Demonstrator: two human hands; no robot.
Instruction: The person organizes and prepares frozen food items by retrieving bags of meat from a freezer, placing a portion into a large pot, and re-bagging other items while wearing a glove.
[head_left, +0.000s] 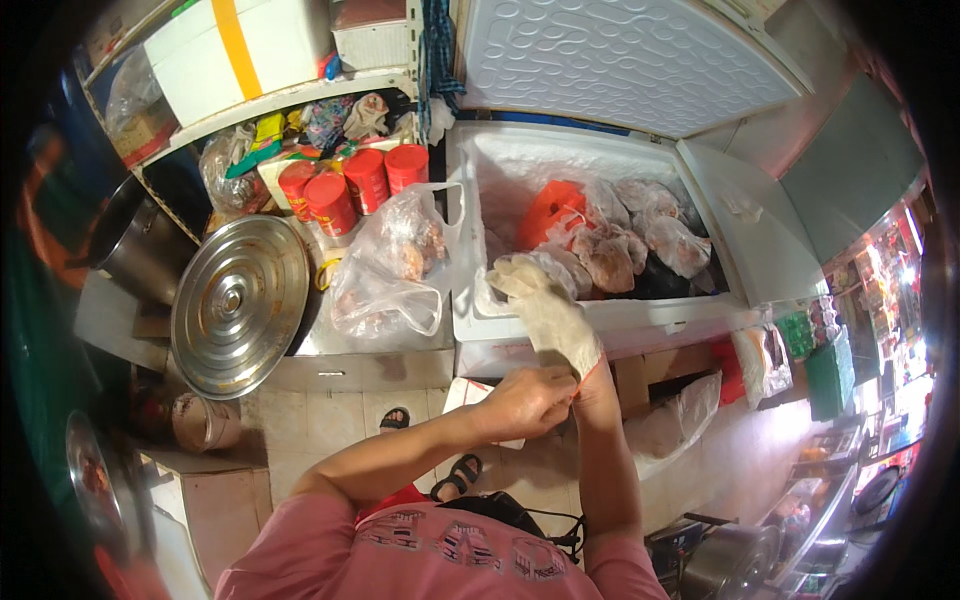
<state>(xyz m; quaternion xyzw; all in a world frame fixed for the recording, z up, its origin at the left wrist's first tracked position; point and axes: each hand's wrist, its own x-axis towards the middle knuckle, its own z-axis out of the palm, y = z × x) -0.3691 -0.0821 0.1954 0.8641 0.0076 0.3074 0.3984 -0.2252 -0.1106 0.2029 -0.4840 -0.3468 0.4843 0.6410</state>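
Note:
My bare left hand (529, 405) pinches the orange-edged cuff of a pale knit glove (555, 330) at my right wrist. That glove covers my right hand (536, 292), which stretches over the front rim of an open chest freezer (469, 322) and appears to hold nothing. Inside the freezer are several frosty clear plastic bags of food (607, 255) and an orange-red bag (553, 211). A clear plastic carrier bag (397, 262) with lumpy food in it rests on the metal counter (375, 346), left of the freezer.
A big round metal lid (232, 300) leans at the counter's left, before a tall metal pot (142, 240). Several red canisters (330, 202) stand behind the carrier bag. The freezer's raised lid (622, 60) rises at the back. A plastic bag (675, 420) hangs low at right.

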